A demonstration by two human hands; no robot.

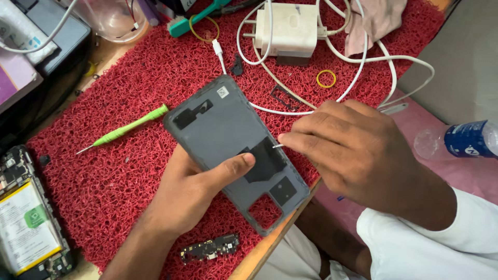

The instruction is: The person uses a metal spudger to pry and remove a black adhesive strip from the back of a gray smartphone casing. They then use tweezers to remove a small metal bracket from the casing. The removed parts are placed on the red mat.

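**Phone back cover held inside-up while a fine metal tip is set against it**

A grey plastic phone back cover [233, 150], inner face upward, is gripped by the left hand [192, 192]: the palm is kept beneath it and the thumb is pressed across its lower middle, apparently so that the panel is steadied and tilted towards the eye. The right hand [353, 150] is closed in a pinch on a thin metal-tipped tool [278, 146], whose point is laid against the black adhesive patch [267, 163] just beyond the left thumb; most of the tool is hidden within the fingers, so its kind cannot be told.

The cover is held just above a red looped-fibre mat [119, 176] spread over the bench, probably to keep small parts from rolling. To the left of the left hand a green-handled screwdriver [124, 129] is laid within reach, and farther left an opened phone body with its battery exposed [28, 223] is set aside. Below the left wrist a small black circuit board [210, 248] is seen. Beyond the right hand a white charger block [285, 28] with a looped white cable [363, 62], and a yellow rubber band [326, 79], are found.
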